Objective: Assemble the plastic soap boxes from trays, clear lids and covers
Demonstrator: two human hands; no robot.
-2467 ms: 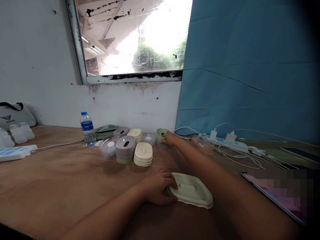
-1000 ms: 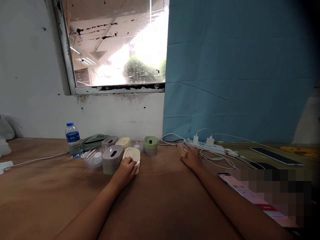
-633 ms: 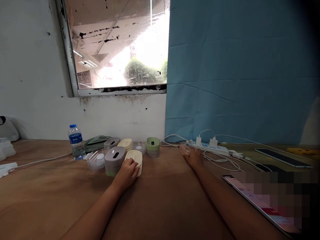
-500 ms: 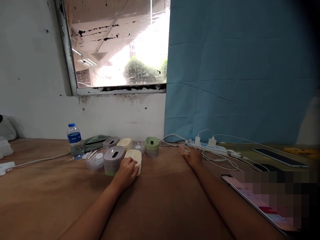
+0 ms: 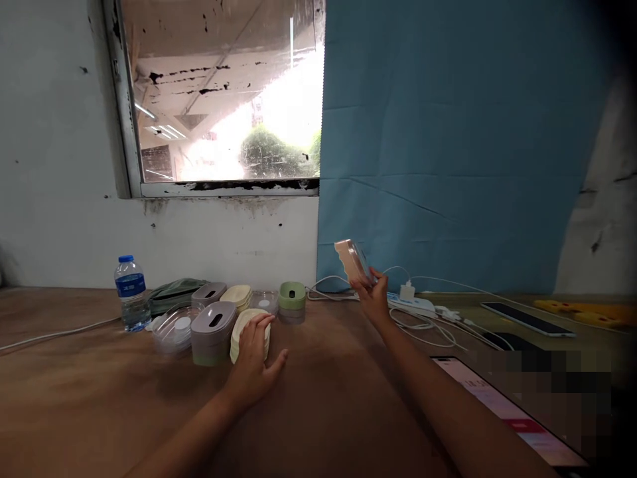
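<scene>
My right hand (image 5: 374,302) is raised above the back of the table. Its fingers are wrapped round a flat tan case (image 5: 353,262) with a wavy edge and a clear side, held tilted. My left hand (image 5: 253,365) rests with its fingers over a stack of cream lids or shallow containers (image 5: 239,332), thumb spread away to the right. Left of that stack stands a lavender container (image 5: 213,326) with a dark slot on top. Clear plastic containers (image 5: 166,335) sit farther left. A green-topped container (image 5: 292,292) is behind my left hand, to the right.
At the left stands a water bottle (image 5: 132,295), beside a dark green pouch (image 5: 174,295). White cables (image 5: 423,325) and a power strip (image 5: 411,303) lie at the back right. One phone (image 5: 527,318) lies beyond a lit screen (image 5: 497,398) near my right forearm.
My right hand has lifted from the tabletop, bringing the tan case up with it. The thumb of my left hand has come away from the cream stack. The view has shifted slightly right.
</scene>
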